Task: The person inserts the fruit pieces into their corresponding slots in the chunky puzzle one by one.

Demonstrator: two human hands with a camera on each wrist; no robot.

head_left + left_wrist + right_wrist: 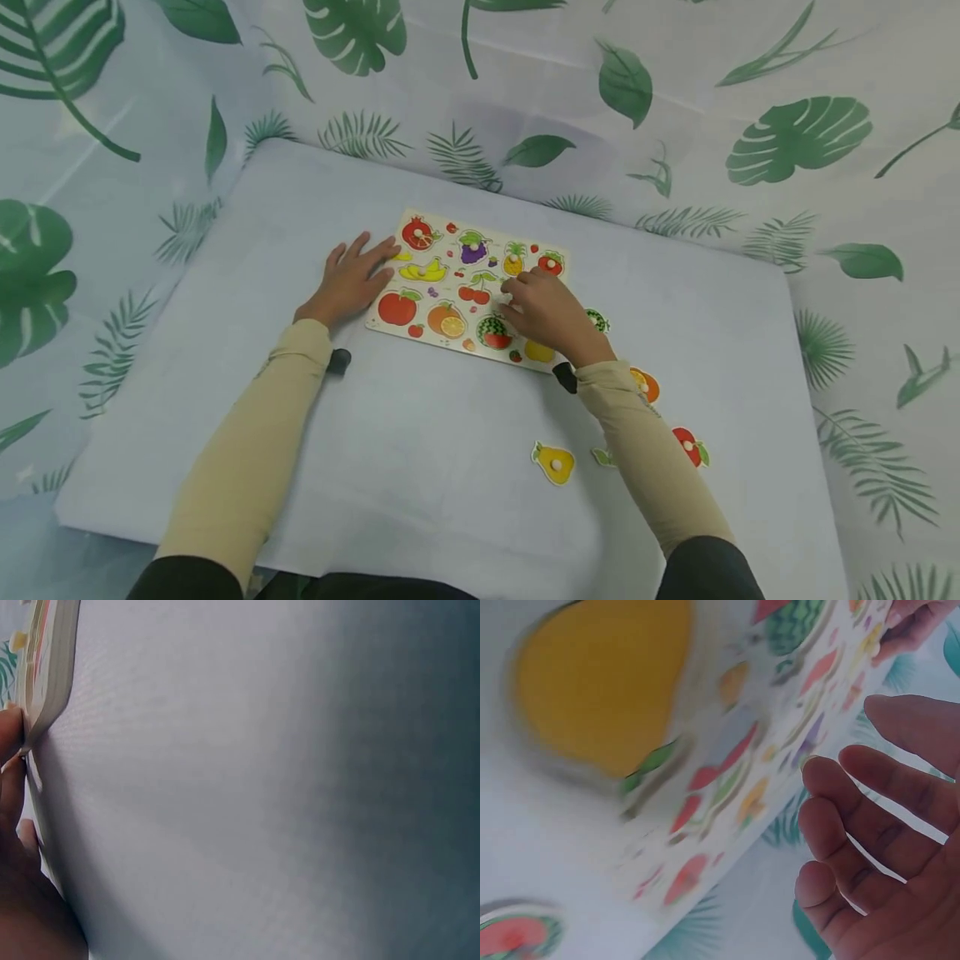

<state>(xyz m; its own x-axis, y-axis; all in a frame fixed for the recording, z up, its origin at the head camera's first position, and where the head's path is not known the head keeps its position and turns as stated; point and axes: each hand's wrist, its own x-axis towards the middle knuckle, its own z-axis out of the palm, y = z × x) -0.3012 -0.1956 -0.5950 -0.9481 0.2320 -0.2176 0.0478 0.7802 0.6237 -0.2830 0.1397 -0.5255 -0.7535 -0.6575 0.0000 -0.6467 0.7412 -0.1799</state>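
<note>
A fruit puzzle board lies on the white table. My left hand rests at its left side with spread fingers, the fingertips touching the edge. Over the board's right part is my right hand; in the right wrist view its loosely bent fingers hold nothing. Knobbed pieces, among them a pomegranate, grapes and a pineapple, sit on the board. A yellow pear shape looms large in the right wrist view. Part of the board is hidden beneath the right hand.
Loose pieces lie to the right on the table: a pear, an orange, an apple and a watermelon. My right forearm partly covers a green-leafed piece. A leaf-printed cloth hangs behind.
</note>
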